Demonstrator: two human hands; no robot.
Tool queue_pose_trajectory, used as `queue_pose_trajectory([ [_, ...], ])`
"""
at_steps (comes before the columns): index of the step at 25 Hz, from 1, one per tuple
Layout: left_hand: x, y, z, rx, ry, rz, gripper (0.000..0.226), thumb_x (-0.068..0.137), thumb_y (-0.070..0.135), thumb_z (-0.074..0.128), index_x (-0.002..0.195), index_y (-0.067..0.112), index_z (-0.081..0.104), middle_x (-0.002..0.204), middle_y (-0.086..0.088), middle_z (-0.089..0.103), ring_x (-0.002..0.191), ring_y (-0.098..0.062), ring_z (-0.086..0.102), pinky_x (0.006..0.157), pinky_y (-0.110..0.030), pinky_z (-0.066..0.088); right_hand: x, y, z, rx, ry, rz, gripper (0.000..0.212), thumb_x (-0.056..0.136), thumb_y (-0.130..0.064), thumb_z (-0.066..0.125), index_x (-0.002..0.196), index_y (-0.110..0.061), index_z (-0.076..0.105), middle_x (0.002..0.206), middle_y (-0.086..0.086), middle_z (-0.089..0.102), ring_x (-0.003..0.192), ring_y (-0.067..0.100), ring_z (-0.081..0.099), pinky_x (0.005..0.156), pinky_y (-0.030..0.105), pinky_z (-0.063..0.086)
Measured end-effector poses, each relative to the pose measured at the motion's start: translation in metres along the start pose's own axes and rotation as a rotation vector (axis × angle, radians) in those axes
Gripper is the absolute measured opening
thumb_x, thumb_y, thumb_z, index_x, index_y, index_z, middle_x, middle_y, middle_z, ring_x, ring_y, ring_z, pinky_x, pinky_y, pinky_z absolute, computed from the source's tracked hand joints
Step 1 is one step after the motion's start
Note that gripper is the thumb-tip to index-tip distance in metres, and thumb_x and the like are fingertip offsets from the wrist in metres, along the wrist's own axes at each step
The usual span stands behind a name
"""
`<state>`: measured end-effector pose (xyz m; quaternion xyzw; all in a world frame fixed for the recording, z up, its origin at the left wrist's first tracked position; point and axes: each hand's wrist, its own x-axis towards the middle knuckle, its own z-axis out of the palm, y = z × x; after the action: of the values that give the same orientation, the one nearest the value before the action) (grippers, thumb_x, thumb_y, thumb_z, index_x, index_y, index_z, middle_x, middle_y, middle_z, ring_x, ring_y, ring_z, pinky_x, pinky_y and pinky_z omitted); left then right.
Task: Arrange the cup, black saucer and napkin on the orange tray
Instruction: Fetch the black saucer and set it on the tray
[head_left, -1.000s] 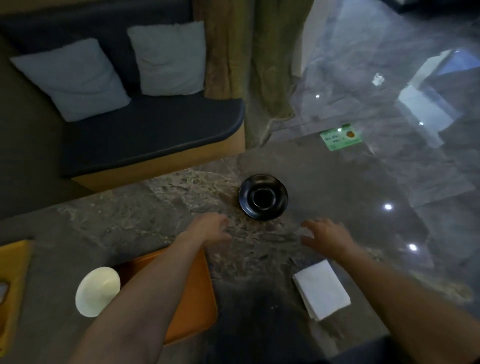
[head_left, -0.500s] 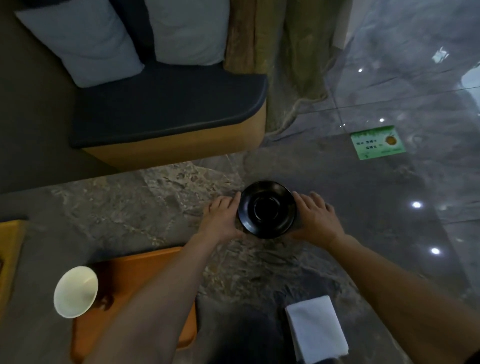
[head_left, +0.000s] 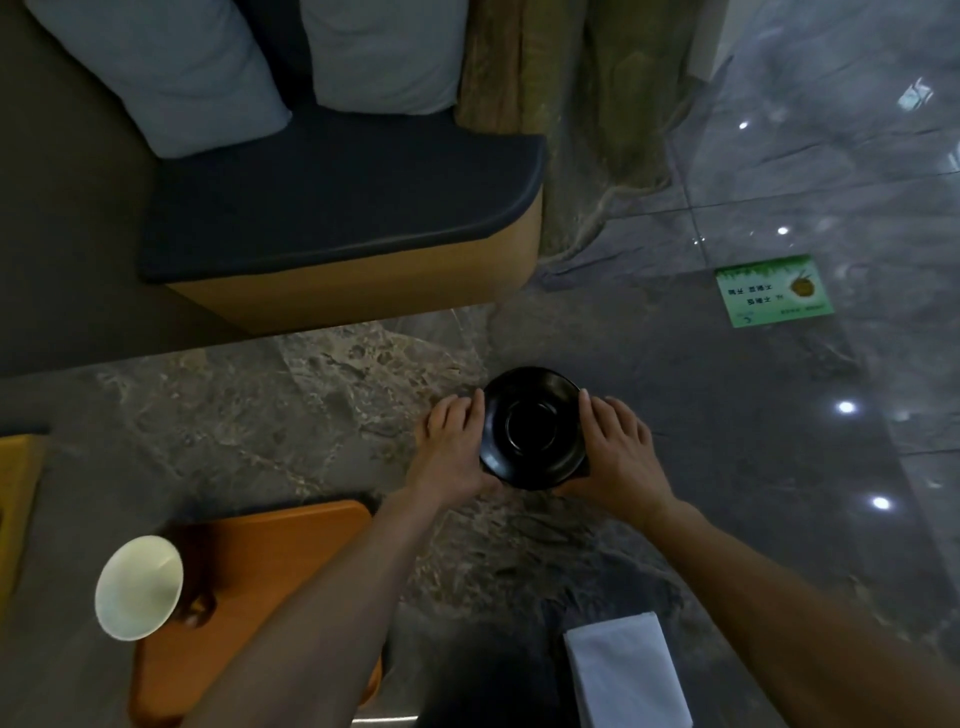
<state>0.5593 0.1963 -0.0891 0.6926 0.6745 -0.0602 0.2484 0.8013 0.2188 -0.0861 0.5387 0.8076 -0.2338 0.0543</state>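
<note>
The black saucer (head_left: 532, 428) lies at the middle of the marble table (head_left: 249, 415). My left hand (head_left: 452, 447) holds its left rim and my right hand (head_left: 618, 452) holds its right rim, thumbs at the near edge. The orange tray (head_left: 280, 551) lies near left, partly under my left forearm. A cup (head_left: 139, 587), pale inside and brown outside, stands at the tray's left end. The white folded napkin (head_left: 623, 675) rests on the table near right, below my right forearm.
A dark cushioned bench (head_left: 337, 208) with two grey pillows (head_left: 166, 67) stands beyond the table's far edge. A green card (head_left: 774, 291) lies at the far right of the table. A yellow object (head_left: 15, 493) sits at the left edge.
Both hands reached forward from the near table and closed in on the saucer's two sides. The view shifted forward, so tray, cup and napkin now sit lower in the frame.
</note>
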Motion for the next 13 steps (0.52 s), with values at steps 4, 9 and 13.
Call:
queue_pose_trajectory([
  [4, -0.004, -0.001, 0.006, -0.005, 0.042, 0.015, 0.121, 0.065, 0.067, 0.071, 0.152, 0.018, 0.002, 0.155, -0.006, 0.019, 0.142, -0.021, 0.003, 0.114, -0.05, 0.009, -0.002, -0.001, 0.001, -0.009, 0.019, 0.003, 0.125, 0.062, -0.075, 0.065, 0.151, -0.009, 0.007, 0.154, 0.011, 0.026, 0.141, 0.033, 0.016, 0.113, 0.051, 0.02],
  [9, -0.015, -0.003, 0.002, -0.033, 0.078, 0.004, 0.118, 0.065, 0.068, 0.068, 0.152, 0.017, 0.007, 0.156, -0.005, 0.022, 0.144, -0.023, 0.007, 0.114, -0.052, 0.014, -0.006, -0.01, -0.004, -0.002, 0.049, 0.007, 0.12, 0.063, -0.085, 0.044, 0.15, -0.01, 0.012, 0.153, 0.01, 0.029, 0.139, 0.033, 0.021, 0.111, 0.052, 0.025],
  [13, -0.033, -0.005, -0.006, -0.045, 0.117, -0.003, 0.116, 0.066, 0.076, 0.06, 0.153, 0.018, 0.008, 0.156, -0.003, 0.022, 0.144, -0.023, 0.01, 0.114, -0.049, 0.012, -0.013, -0.02, -0.006, 0.017, 0.077, -0.013, 0.117, 0.065, -0.084, 0.045, 0.15, -0.011, 0.014, 0.153, 0.01, 0.031, 0.138, 0.032, 0.021, 0.11, 0.053, 0.026],
])
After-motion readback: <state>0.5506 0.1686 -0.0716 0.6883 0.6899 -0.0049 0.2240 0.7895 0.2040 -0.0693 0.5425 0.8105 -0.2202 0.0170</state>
